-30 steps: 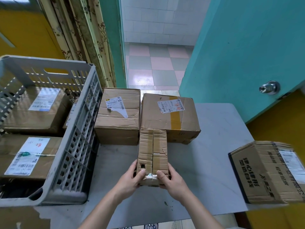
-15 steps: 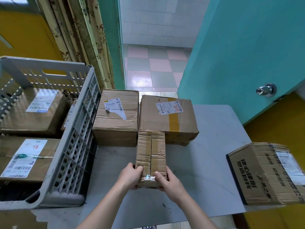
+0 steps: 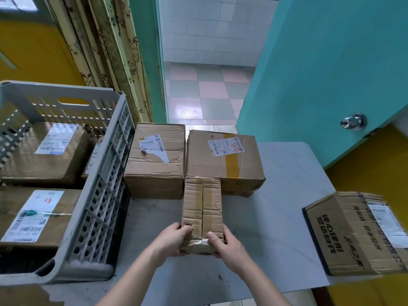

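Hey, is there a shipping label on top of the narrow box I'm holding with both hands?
No, the top of the narrow box shows only bare cardboard and a taped centre seam, with no label stuck on it.

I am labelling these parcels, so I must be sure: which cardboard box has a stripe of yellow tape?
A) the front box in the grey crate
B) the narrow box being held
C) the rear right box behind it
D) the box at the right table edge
C: the yellow tape crosses the top of the rear right box, beside its label.
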Motion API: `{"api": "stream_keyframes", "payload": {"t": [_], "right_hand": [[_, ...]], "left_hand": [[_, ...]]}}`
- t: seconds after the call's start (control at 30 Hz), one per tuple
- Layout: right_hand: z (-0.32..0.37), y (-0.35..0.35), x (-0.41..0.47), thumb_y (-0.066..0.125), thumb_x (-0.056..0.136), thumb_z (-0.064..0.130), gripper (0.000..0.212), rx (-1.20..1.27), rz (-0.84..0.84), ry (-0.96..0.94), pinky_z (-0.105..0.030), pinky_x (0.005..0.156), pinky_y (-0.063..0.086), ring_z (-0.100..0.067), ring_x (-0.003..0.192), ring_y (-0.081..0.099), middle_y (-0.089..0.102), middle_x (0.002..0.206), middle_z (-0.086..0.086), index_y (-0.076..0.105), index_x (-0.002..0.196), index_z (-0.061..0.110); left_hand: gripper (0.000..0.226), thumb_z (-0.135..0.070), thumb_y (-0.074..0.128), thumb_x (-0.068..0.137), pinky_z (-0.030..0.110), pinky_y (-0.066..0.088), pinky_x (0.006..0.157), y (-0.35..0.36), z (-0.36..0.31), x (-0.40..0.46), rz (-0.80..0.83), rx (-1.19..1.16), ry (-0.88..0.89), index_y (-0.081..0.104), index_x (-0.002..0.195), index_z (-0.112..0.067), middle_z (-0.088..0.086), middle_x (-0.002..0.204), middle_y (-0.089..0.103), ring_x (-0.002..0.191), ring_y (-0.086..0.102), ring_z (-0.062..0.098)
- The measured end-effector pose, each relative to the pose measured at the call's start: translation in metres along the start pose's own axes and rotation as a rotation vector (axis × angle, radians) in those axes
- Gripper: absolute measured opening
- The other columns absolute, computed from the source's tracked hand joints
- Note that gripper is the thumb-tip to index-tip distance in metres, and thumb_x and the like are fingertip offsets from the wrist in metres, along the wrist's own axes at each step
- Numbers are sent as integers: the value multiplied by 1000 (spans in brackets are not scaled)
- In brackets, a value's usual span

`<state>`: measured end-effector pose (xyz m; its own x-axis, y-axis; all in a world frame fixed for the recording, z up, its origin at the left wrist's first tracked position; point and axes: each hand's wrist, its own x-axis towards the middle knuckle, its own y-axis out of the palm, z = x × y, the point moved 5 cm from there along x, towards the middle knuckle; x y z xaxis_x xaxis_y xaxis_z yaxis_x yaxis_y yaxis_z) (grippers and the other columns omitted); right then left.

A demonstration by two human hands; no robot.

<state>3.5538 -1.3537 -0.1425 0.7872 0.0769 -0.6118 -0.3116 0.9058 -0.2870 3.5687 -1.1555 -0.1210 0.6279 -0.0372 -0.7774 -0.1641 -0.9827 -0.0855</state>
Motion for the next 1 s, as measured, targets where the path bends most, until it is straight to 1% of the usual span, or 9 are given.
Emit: {"api": "stream_keyframes", "payload": {"t": [0.13,0.27,0.37,0.57,0.67,0.83,0.9,0.97,1.0], "right_hand": [[4,-2,-1,60,85,68,46,-17,-6,-4,-38,101,56,-2,110,67,70,114,29,51,129,60],[20,-3,-3,47,105,52,38,-58,-54,-26,-27,102,44,-7,122,58,62,131,21,44,142,50],[21,0,0,44,106,52,40,-37,-78,-10,-30,106,44,-10,126,58,63,135,17,47,145,46],[29,-18,-7,42,108,45,32,24,-216,-34,-25,81,49,-10,102,66,73,104,11,69,106,28],[26,-25,-1,56,103,45,21,-54,-190,-65,-22,82,50,-15,108,63,69,111,8,65,109,27],[20,-15,2,55,85,80,97,-44,-64,89,-34,111,43,-17,135,51,48,152,1,28,160,25],[25,-11,-1,56,88,75,97,-33,-40,83,-29,108,41,-17,132,51,46,156,-1,22,162,22],[25,-10,0,61,88,71,99,-74,-69,59,-31,111,39,-20,140,47,43,159,-3,20,163,20],[26,-10,0,64,87,70,102,-104,-97,46,-33,114,37,-22,144,44,41,161,-4,20,163,19]], "left_hand": [[26,-36,56,101,34,58,85,-5,-1,-7,131,-47,49,59,126,-37,-7,118,74,107,72,18],[34,-47,53,103,25,56,72,-7,-7,-4,-7,113,152,49,135,-37,-15,121,65,101,64,8],[35,-42,53,104,29,55,85,-5,-6,-3,-48,141,207,51,138,-31,-17,118,66,103,64,6],[21,-27,53,107,42,63,87,-14,1,-7,70,75,147,58,126,-34,-4,122,70,106,70,16],[42,-8,54,105,44,63,79,-18,5,-9,140,-28,132,51,135,-37,-1,125,67,106,70,19],[78,8,41,97,61,59,85,-23,13,-6,78,-118,93,40,129,-64,-1,122,71,110,70,27],[70,-4,44,95,63,57,87,-21,15,-5,83,-194,69,44,128,-66,-3,118,75,106,72,26],[57,-37,56,97,61,56,93,-20,13,-10,62,-179,58,33,144,-59,-6,127,72,111,72,22],[80,-60,63,89,57,54,100,-22,13,-8,44,-114,86,18,154,-54,-7,141,64,121,67,20]]}}
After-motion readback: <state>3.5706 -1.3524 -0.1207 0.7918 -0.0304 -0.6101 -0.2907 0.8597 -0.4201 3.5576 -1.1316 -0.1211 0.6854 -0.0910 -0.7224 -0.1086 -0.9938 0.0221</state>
